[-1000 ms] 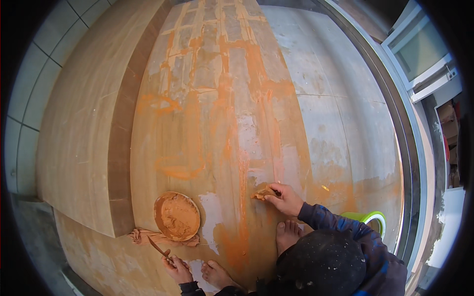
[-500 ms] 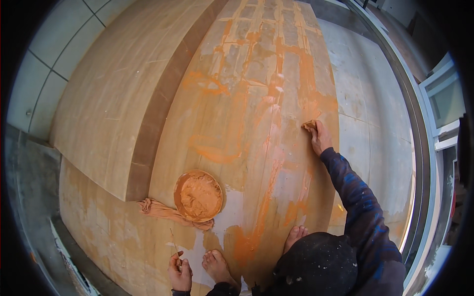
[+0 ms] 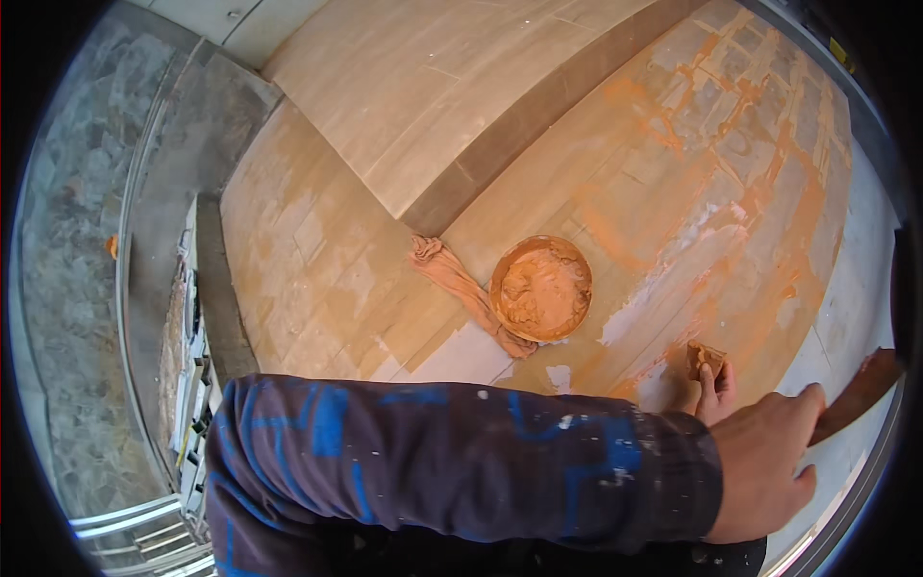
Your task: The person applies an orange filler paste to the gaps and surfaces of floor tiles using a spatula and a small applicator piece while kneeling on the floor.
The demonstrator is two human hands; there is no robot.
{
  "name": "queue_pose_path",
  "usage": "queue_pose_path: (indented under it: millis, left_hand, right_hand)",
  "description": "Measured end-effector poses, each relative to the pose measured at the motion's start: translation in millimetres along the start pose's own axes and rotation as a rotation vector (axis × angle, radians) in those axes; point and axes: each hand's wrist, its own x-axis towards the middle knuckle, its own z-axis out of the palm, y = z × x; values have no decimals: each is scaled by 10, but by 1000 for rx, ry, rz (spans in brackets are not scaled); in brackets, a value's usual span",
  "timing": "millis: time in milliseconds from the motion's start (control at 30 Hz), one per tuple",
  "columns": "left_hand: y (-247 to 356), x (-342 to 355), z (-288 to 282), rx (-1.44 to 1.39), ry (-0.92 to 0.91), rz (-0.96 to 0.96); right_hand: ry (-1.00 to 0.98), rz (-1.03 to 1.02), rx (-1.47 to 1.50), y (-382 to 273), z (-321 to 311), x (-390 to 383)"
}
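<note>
1. Head view, left hand: a sleeved left forearm crosses the lower part from the left, its dark sleeve patterned in blue and flecked with pale specks. The left hand is clasped around a flat brown blade, whose length points up and to the right; the part inside the fist is hidden.
2. Head view, right hand: the right hand shows just beyond the left one, partly covered by it and by the sleeve. Its grip pinches a small brown scraper piece, thumb laid against it, over the smeared floor. Whether the piece touches the floor cannot be told.
3. Head view, bowl: a round bowl stands upright on the floor near the middle, to the left of the right hand and well apart from it. It holds thick orange paste, heaped and uneven.
4. Head view, around it: a twisted orange-brown cloth lies along the bowl's left side, running below its lower edge. Behind them rises a raised tan step with a darker side face. Orange smears spread over the floor toward the upper right, and a pale grey strip borders it at the right.
</note>
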Motion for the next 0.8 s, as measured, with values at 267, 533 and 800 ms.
queue_pose_path:
  millis: [267, 533, 800]
  left_hand:
    - [127, 127, 303, -188, 76, 278]
    - [20, 85, 268, -204, 155, 274]
    - [-123, -92, 136, -54, 336, 83]
  right_hand:
    - [-44, 44, -72, -136, -385, -7]
    - [-49, 64, -140, -231, -245, 74]
    - [-131, 87, -16, -237, 197, 134]
